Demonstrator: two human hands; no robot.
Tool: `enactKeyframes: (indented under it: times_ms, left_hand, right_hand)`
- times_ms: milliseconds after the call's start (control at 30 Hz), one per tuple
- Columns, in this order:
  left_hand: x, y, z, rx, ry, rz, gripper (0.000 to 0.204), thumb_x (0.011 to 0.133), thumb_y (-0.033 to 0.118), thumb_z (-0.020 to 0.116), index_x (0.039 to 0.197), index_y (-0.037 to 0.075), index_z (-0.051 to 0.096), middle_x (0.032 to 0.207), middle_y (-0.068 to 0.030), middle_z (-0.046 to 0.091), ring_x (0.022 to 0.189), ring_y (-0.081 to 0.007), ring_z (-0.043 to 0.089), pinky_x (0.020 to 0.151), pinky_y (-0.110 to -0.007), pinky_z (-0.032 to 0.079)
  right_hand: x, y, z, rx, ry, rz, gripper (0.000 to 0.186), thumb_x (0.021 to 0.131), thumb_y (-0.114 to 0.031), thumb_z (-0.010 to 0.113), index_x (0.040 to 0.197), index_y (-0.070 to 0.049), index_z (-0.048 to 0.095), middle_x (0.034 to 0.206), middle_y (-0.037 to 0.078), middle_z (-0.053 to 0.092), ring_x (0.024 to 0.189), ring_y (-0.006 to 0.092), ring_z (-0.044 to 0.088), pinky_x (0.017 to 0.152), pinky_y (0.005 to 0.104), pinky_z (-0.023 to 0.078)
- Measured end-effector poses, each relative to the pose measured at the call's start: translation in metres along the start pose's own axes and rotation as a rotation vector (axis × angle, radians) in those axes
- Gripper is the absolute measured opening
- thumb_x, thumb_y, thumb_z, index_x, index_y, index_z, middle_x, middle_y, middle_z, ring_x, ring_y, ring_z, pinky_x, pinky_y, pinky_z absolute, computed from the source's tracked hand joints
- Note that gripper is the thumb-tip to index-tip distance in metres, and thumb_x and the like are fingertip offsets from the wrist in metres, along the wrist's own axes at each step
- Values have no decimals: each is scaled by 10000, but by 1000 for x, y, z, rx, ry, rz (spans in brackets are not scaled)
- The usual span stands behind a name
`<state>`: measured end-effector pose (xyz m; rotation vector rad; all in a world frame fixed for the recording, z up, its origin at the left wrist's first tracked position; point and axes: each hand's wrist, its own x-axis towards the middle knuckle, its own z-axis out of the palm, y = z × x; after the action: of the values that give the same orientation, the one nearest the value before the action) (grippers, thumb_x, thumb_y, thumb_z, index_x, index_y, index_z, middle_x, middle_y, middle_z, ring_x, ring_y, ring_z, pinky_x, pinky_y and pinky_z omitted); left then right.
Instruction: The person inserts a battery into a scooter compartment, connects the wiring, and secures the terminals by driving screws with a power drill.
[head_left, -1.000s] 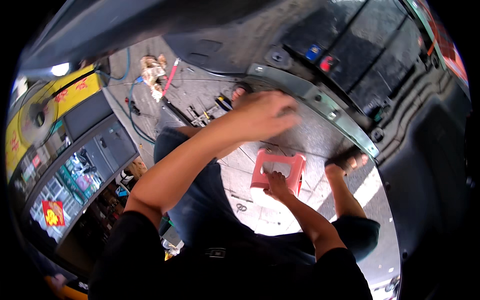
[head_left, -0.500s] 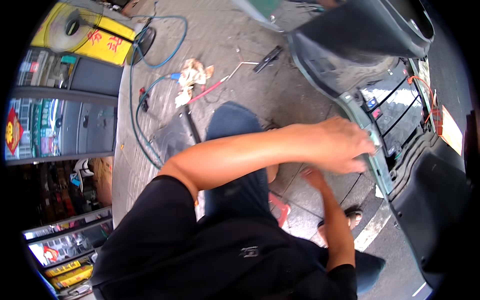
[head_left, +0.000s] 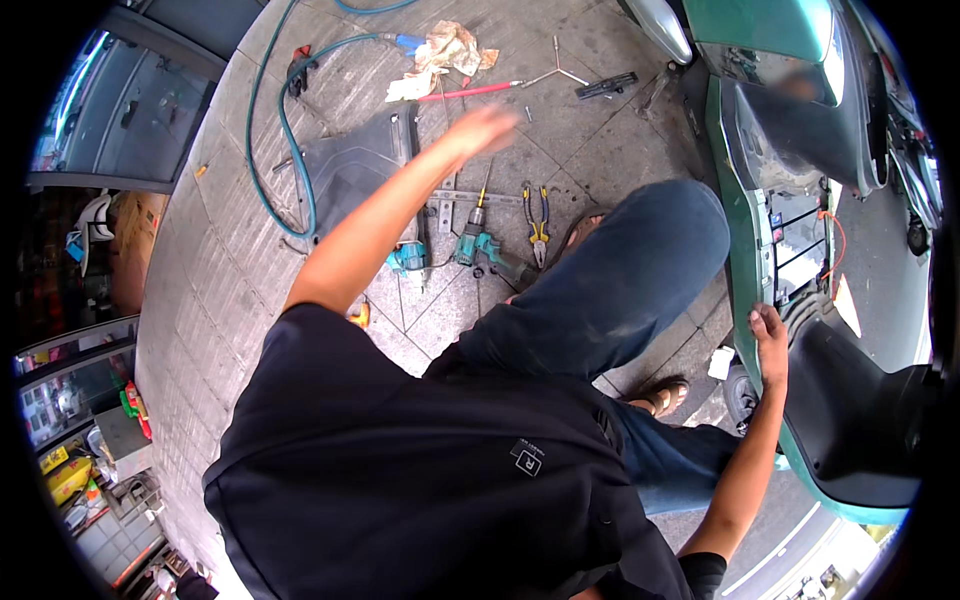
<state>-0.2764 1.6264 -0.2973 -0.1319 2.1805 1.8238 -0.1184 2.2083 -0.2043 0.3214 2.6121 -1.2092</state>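
My left hand (head_left: 488,128) is blurred in mid-air over the pavement, near a crumpled stained rag (head_left: 449,55), a red hose (head_left: 468,90) and the corner of a grey plastic panel (head_left: 355,175); its fingers are indistinct. My right hand (head_left: 768,340) has curled fingers at the edge of the green scooter body (head_left: 745,270), beside the dark floorboard; what they hold, if anything, is unclear. On the ground between my left arm and my bent knee lie teal power tools (head_left: 470,245), yellow-and-black pliers (head_left: 538,230) and a perforated metal strip (head_left: 470,197).
A blue hose (head_left: 283,115) loops over the tiled pavement (head_left: 190,330). A T-shaped wrench (head_left: 557,70) and a black part (head_left: 606,85) lie above. Shop cabinets with clutter (head_left: 100,440) line the left. A road (head_left: 875,290) shows beyond the scooter on the right.
My view has turned toward the tools on the ground. My left hand has swung away from the scooter. My right hand has left the pink stool and risen to the scooter's edge.
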Motion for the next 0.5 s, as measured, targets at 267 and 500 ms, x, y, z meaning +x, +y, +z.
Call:
enactKeyframes:
  times_ms: [267,500]
  left_hand:
    - [-81,-280,28,477,189,-451,697,807,507,677,1263,-7,560,1239,-246,598,1192,-369,558,979,-420,451]
    - [-51,-249,54,535,129,-633,881,682,580,739,1274,-38,530,1252,-246,587,1180,-403,561,985,-435,456]
  right_hand:
    - [-17,-16,27,58,-98,61,377,945,-286,622,1168,16,584,993,41,615,917,134,551,852,282,435]
    - [-44,-29,5,23,-62,41,400,937,-257,630,1185,50,561,1011,83,623,951,150,561,876,293,438]
